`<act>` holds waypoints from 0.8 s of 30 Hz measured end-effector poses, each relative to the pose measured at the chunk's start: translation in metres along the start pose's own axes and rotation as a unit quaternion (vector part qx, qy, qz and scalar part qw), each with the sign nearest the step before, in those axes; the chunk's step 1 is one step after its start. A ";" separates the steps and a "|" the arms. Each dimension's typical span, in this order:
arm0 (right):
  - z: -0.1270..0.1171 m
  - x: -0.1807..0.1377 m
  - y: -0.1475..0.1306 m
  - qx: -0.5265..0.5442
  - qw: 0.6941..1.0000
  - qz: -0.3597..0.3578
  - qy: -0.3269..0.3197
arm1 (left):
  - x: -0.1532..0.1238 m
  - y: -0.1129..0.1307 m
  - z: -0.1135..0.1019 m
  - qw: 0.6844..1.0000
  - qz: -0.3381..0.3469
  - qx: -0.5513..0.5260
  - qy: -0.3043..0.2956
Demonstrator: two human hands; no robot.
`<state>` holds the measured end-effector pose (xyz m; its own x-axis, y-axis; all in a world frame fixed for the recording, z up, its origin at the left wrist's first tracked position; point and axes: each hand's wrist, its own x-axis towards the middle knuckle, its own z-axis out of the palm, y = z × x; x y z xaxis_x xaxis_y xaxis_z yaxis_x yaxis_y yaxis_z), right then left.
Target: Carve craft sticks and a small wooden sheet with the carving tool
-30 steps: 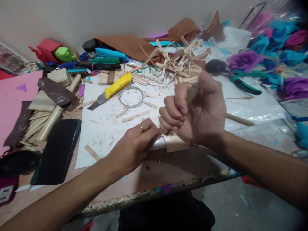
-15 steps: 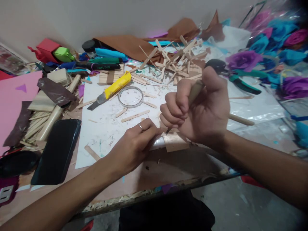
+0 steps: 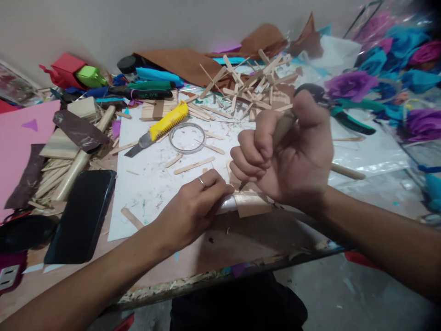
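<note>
Right hand (image 3: 285, 156): one, closed in a fist, thumb uppermost, wrapped around a slim hand tool with a drab olive-brown handle (image 3: 283, 128). Tool held at a slant; its dark, narrow point emerges below the little finger, at the work.

Left hand (image 3: 193, 209): one, palm down, fingers curled and fingertips bunched beside that point; whether they grip anything cannot be told. Plain silver-coloured ring (image 3: 201, 182) on one finger.

Workpiece: flat, tan, four-sided piece (image 3: 253, 209), smooth-faced, with a pale shine near its upper edge, lying beneath and between the hands near the table's front. A pale, narrow wooden strip (image 3: 250, 194) runs along that upper edge, close by the left fingertips.

Beyond, on a scuffed white sheet (image 3: 155, 184): loose flat wooden craft sticks, one bearing a small dark mark (image 3: 195, 165); a clear ring-shaped roll (image 3: 186, 151); a yellow plastic utility knife (image 3: 170, 120), broad grey blade out.

Left: black, glossy smartphone (image 3: 81, 216), screen dark.

Rear: jumbled heap of wooden sticks (image 3: 255, 82); black-and-green handled tool (image 3: 151, 94), its green lettering too blurred to read surely.

Right: green-and-black handled pliers (image 3: 354, 122), beside a purple paper flower (image 3: 351, 85).
</note>
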<state>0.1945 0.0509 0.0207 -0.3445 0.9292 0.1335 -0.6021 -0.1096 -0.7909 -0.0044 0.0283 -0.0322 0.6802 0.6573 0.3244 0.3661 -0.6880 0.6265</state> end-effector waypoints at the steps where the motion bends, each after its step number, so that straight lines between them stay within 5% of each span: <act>1: 0.000 0.000 0.000 -0.003 1.000 0.007 0.003 | 0.000 0.000 0.000 1.000 0.000 0.001 0.000; 24: 0.002 -0.002 0.000 -0.023 1.000 0.012 0.001 | -0.005 -0.003 0.001 0.999 0.014 -0.028 0.004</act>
<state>0.1933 0.0485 0.0214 -0.3564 0.9275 0.1131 -0.5605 -0.1154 -0.8201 -0.0087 0.0265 -0.0360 0.6837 0.6415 0.3478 0.3110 -0.6873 0.6564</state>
